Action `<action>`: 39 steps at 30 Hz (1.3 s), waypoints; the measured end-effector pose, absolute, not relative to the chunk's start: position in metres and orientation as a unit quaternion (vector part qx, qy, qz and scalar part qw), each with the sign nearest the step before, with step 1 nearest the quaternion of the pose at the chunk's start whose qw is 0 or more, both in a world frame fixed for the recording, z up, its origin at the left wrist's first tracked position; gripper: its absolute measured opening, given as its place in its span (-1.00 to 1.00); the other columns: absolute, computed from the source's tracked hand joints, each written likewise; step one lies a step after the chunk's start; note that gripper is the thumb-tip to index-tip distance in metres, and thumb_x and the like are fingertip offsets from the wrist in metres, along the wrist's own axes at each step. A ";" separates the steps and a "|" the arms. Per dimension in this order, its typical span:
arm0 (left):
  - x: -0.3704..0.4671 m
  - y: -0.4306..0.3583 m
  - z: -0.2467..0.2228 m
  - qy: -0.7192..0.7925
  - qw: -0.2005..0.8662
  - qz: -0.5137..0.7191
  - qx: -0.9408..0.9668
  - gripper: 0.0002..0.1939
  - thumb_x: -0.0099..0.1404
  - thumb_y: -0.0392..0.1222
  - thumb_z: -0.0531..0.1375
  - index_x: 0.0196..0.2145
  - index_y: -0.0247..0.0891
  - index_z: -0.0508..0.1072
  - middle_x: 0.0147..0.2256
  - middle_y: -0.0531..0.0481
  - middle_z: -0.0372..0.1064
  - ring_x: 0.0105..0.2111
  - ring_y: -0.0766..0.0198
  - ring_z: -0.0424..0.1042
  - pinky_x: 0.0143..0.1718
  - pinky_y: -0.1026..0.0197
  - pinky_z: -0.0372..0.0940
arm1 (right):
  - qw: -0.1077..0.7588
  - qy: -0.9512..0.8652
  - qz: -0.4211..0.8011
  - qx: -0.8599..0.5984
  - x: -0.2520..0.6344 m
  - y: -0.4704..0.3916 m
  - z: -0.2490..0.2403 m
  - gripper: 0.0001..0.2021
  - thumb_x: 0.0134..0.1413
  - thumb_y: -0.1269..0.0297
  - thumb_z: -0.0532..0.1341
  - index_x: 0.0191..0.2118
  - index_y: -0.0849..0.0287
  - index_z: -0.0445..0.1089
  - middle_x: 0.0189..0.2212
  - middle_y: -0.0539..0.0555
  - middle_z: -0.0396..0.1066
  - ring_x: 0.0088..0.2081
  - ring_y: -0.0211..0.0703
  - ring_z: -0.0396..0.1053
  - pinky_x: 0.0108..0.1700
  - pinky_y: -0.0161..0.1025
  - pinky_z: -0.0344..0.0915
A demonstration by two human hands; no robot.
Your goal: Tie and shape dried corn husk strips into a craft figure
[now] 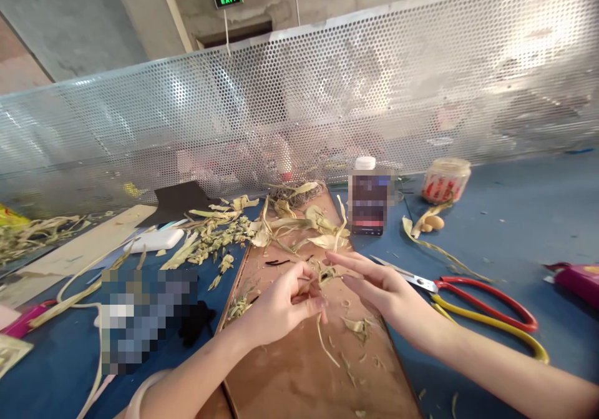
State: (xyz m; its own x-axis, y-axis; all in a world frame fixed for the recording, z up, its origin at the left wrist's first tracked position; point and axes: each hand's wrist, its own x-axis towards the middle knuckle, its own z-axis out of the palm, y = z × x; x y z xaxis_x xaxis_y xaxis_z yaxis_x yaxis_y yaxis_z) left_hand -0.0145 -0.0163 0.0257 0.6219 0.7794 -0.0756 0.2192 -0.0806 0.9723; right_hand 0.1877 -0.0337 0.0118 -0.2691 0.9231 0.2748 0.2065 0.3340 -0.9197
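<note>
Between our two hands, just above the brown board (299,384), is a thin strip of dried plant husk (329,273), one narrow tail (327,344) of it hanging below. Our left hand (287,303) has thumb and fingers pinched together on the strip; our right hand (386,288) has its fingers stretched out and slightly apart, and we cannot tell whether their tips touch it. With fibre this dry, we would do well to keep the pinch light and close to the worked spot, and to press gently, since it may split.

Loose scraps lie on the board, and beyond our fingers the husk pile (322,219) crowds its far part. To our right, the red-and-yellow-handled scissors (486,303) lie near our wrist, blades pointing inward, so we should mind them. Farther off stand a smartphone (369,203) and a glass jar (447,180).
</note>
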 end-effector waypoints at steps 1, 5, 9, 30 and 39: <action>-0.014 -0.016 0.027 0.363 0.570 0.241 0.696 -0.84 0.27 -0.18 0.15 -0.25 -0.22 0.22 -0.46 0.11 0.35 -0.39 0.31 0.39 -0.32 0.26 0.17 | 0.442 -0.693 0.401 -0.405 0.188 -0.033 0.011 -0.68 0.20 0.27 0.08 0.05 -0.01 0.35 0.03 0.04 0.35 0.02 -0.10 0.31 0.02 -0.18 0.28; -0.013 -0.016 0.029 0.365 0.555 0.235 0.710 -0.82 0.26 -0.14 0.16 -0.23 -0.29 0.34 -0.44 0.01 0.41 -0.37 0.26 0.39 -0.29 0.24 0.19 | 0.435 -0.713 0.388 -0.391 0.187 -0.032 0.008 -0.67 0.23 0.22 0.05 0.07 0.03 0.33 -0.02 0.08 0.37 0.01 -0.08 0.32 -0.03 -0.16 0.33; -0.012 -0.015 0.031 0.380 0.535 0.246 0.713 -0.81 0.24 -0.12 0.17 -0.33 -0.33 0.41 -0.37 -0.06 0.42 -0.34 0.24 0.38 -0.26 0.25 0.20 | 0.429 -0.726 0.384 -0.378 0.186 -0.033 0.007 -0.67 0.25 0.26 0.00 0.08 0.06 0.31 -0.05 0.08 0.36 0.03 -0.08 0.28 0.02 -0.13 0.29; -0.013 -0.011 0.029 0.383 0.548 0.274 0.691 -0.86 0.24 -0.19 0.17 -0.43 -0.30 0.34 -0.52 0.08 0.30 -0.46 0.35 0.29 -0.38 0.33 0.13 | 0.371 -0.811 0.297 -0.342 0.194 -0.029 0.012 -0.55 0.19 0.57 -0.08 0.15 0.17 0.23 0.10 0.08 0.29 0.12 -0.23 0.21 0.17 -0.24 0.12; -0.014 -0.010 0.027 0.399 0.551 0.265 0.684 -0.87 0.24 -0.17 0.16 -0.31 -0.30 0.40 -0.51 0.09 0.32 -0.48 0.37 0.28 -0.40 0.31 0.10 | 0.383 -0.834 0.180 -0.355 0.192 -0.027 0.002 -0.65 0.23 0.45 0.00 0.10 0.24 0.28 -0.15 0.17 0.43 -0.17 -0.16 0.41 -0.17 -0.27 0.36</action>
State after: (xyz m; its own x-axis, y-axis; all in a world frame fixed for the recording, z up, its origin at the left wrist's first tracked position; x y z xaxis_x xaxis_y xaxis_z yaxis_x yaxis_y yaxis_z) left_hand -0.0141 -0.0105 0.0273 0.5421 0.8367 -0.0777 0.2536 -0.0747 0.9644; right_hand 0.1920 -0.0269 0.0023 -0.4545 0.7298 0.5107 0.4546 0.6831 -0.5716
